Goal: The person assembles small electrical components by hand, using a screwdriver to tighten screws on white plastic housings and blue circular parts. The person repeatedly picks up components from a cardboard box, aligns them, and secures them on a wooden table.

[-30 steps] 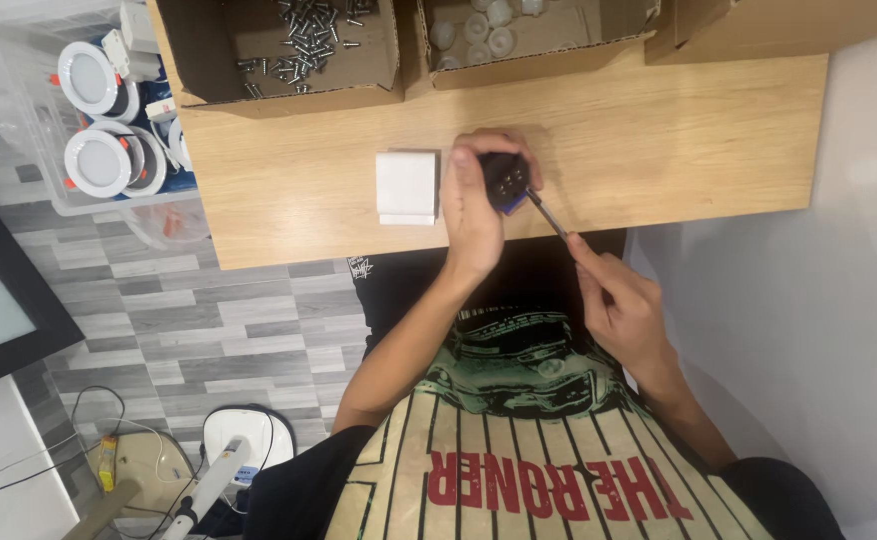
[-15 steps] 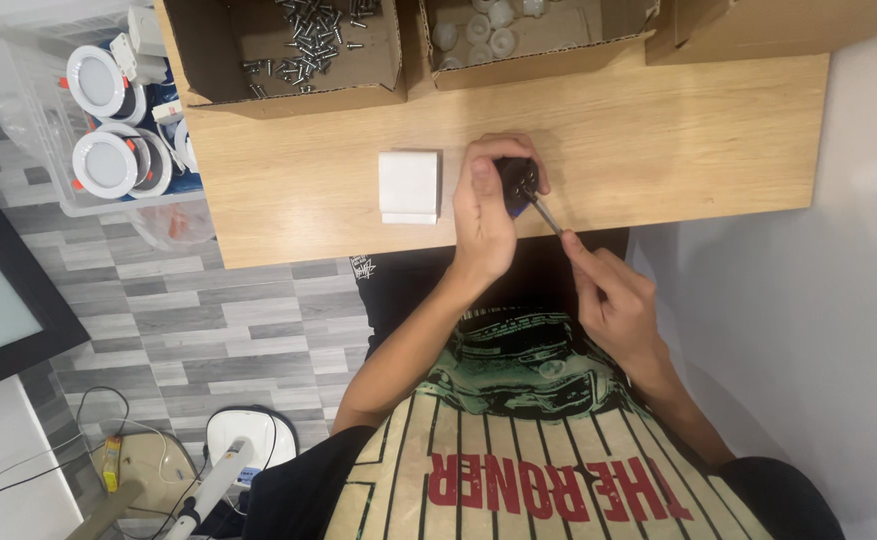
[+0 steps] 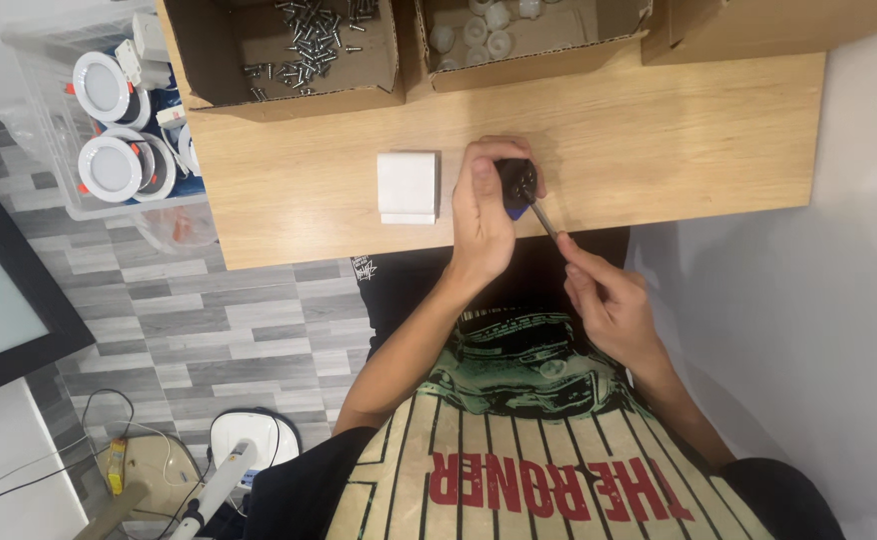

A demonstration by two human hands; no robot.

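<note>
Left hand (image 3: 487,205) stays clamped on the screwdriver's black handle (image 3: 518,184); right hand (image 3: 609,300) has slid up, pinching its shaft (image 3: 545,222) at the wooden table (image 3: 659,130) edge

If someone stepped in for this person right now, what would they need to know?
Left hand: closed around the handle of a black-and-blue-handled screwdriver, at the edge of the light wooden table.
Right hand: fingers pinch the far end of its metal shaft, off the table.
White square plastic block: flat on the table beside the left hand, untouched.
Open cardboard box of metal screws: at the back.
Done: tool in hand. Left: nothing visibly fastened yet.
</note>
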